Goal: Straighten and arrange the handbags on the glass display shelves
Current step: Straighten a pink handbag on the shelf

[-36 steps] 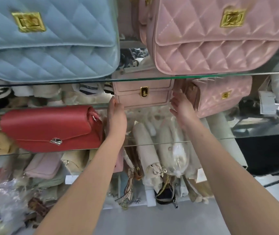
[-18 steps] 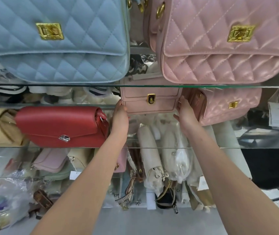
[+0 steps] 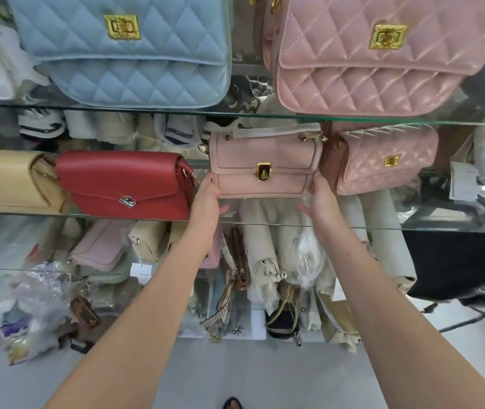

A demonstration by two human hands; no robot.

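Hands grip the small pink handbag point(image 3: 265, 165) by its lower corners, left hand point(image 3: 206, 202) and right hand point(image 3: 321, 197), fingers point(image 3: 207, 183) curled round its ends. It stands upright on the middle glass shelf point(image 3: 456, 225), between the red handbag point(image 3: 126, 184) and the quilted pink handbag point(image 3: 383, 160).

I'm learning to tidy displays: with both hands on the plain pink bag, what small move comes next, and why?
Probably nudge the plain pink bag slightly toward the red bag. The left hand and right hand grip its lower corners, and its right end crowds the small quilted pink bag.
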